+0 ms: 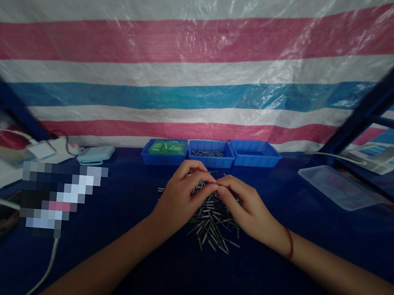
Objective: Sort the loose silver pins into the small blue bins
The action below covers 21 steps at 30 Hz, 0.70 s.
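Note:
Over a loose pile of thin metal pins (211,226) on the dark blue table, my two hands meet at the fingertips. My left hand (181,194) pinches with thumb and index finger, and the other fingers curl behind. My right hand (247,203) also has its thumb and forefinger pressed together, touching the left fingertips. Whatever sits between the fingertips is too small and hidden to make out. Just beyond the hands, a blue bin (211,162) holds several similar metal pins. The pile is partly covered by both hands.
Left of that bin stands a blue bin (163,160) with green pieces in a bag; right of it, another blue bin (255,159). A clear plastic lid (340,188) lies at right. A light blue case (96,154) and a white cable (52,256) are at left. Striped sheeting (191,51) hangs behind.

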Each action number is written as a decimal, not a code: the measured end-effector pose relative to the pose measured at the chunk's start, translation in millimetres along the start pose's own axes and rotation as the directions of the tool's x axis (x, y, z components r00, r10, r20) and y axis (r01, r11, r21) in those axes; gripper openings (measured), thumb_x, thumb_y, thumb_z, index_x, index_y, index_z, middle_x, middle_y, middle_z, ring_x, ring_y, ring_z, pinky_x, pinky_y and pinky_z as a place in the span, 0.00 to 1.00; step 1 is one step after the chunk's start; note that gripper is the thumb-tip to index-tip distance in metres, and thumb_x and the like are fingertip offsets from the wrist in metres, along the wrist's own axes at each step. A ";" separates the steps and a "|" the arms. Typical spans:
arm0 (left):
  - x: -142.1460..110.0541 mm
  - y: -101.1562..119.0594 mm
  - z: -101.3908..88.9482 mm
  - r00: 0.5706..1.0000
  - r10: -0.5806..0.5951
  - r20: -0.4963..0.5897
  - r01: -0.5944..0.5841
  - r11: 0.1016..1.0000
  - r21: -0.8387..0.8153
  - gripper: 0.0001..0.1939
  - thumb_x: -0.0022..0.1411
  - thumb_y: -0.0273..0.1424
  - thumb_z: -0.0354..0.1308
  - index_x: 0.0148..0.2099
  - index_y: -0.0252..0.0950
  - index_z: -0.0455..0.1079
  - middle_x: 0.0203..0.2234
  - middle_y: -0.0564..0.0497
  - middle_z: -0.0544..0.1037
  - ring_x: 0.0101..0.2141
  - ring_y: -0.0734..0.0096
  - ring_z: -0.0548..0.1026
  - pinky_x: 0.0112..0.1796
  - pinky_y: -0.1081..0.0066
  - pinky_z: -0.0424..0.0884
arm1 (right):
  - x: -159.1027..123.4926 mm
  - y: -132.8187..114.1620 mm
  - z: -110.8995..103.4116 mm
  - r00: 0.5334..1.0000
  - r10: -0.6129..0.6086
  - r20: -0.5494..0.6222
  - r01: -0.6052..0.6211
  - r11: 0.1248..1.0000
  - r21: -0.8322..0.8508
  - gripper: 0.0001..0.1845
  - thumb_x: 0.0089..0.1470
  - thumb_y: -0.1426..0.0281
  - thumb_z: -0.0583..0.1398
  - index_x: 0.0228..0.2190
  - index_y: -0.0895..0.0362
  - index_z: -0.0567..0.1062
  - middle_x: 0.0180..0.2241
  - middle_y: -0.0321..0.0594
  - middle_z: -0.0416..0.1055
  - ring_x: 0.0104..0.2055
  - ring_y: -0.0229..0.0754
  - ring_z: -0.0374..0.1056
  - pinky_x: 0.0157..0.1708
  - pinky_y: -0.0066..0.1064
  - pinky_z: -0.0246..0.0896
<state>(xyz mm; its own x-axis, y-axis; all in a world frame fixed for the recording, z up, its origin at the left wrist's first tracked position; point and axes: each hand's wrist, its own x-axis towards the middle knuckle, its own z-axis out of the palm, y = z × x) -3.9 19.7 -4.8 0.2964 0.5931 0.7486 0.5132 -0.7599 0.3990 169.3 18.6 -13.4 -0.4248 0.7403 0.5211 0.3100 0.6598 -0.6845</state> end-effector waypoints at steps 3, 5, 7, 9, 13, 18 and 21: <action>-0.4 0.4 -0.1 0.999 0.036 -0.016 -0.036 0.999 0.018 0.04 0.60 0.30 0.57 0.38 0.36 0.69 0.36 0.51 0.66 0.37 0.73 0.70 0.40 0.68 0.70 | -0.6 2.0 2.6 0.999 0.039 -0.012 -0.038 0.996 0.081 0.09 0.60 0.69 0.52 0.36 0.57 0.71 0.31 0.37 0.70 0.33 0.36 0.65 0.33 0.29 0.60; -1.3 0.6 0.7 0.999 0.023 -0.027 -0.022 1.000 0.021 0.04 0.60 0.30 0.58 0.38 0.36 0.68 0.37 0.51 0.66 0.38 0.73 0.70 0.40 0.68 0.70 | -0.8 2.5 4.1 0.998 0.058 -0.020 -0.056 0.993 0.107 0.08 0.59 0.68 0.53 0.35 0.56 0.72 0.30 0.36 0.69 0.32 0.35 0.64 0.32 0.28 0.60; -2.1 0.4 1.2 0.999 0.020 -0.032 -0.020 0.999 0.028 0.03 0.60 0.29 0.58 0.38 0.36 0.68 0.37 0.51 0.66 0.38 0.72 0.70 0.41 0.67 0.70 | -0.9 2.0 4.6 0.997 0.080 -0.019 -0.077 0.990 0.120 0.09 0.59 0.67 0.53 0.36 0.56 0.72 0.29 0.36 0.69 0.31 0.35 0.63 0.31 0.28 0.59; -2.6 0.2 1.2 0.999 0.027 -0.034 -0.026 0.999 0.037 0.03 0.60 0.29 0.57 0.38 0.37 0.68 0.38 0.51 0.65 0.39 0.72 0.70 0.41 0.67 0.70 | -0.6 0.4 4.2 0.994 0.107 -0.005 -0.105 0.985 0.136 0.09 0.59 0.67 0.53 0.36 0.56 0.71 0.28 0.35 0.67 0.30 0.35 0.62 0.29 0.28 0.58; -2.8 0.0 0.4 0.998 0.049 -0.039 -0.046 0.997 0.054 0.03 0.61 0.29 0.57 0.39 0.38 0.68 0.39 0.51 0.65 0.39 0.71 0.69 0.40 0.66 0.70 | 1.2 -3.4 2.7 0.983 0.169 0.065 -0.179 0.962 0.205 0.13 0.61 0.67 0.49 0.30 0.57 0.70 0.23 0.32 0.62 0.26 0.33 0.60 0.28 0.28 0.57; -3.0 -1.9 -0.2 0.998 0.055 -0.043 -0.050 0.994 0.100 0.04 0.61 0.29 0.56 0.40 0.38 0.68 0.40 0.50 0.65 0.38 0.71 0.69 0.39 0.67 0.70 | 2.8 -2.4 4.2 0.975 0.220 0.025 -0.217 0.920 0.326 0.08 0.57 0.67 0.54 0.31 0.58 0.70 0.22 0.31 0.61 0.24 0.32 0.58 0.24 0.26 0.55; -3.0 -3.4 -0.4 0.997 0.072 -0.002 -0.071 0.986 0.154 0.03 0.62 0.28 0.55 0.39 0.37 0.68 0.40 0.50 0.65 0.36 0.72 0.69 0.39 0.67 0.70 | 2.3 0.9 4.8 0.970 0.243 -0.025 -0.219 0.908 0.358 0.07 0.54 0.67 0.57 0.35 0.58 0.70 0.21 0.30 0.62 0.22 0.31 0.58 0.22 0.26 0.54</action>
<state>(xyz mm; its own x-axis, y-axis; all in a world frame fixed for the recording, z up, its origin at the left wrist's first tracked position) -6.8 20.5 -8.3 0.3310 0.5365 0.7763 0.6088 -0.7499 0.2587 164.5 20.3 -15.3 -0.3152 0.8816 0.3513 0.0699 0.3907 -0.9179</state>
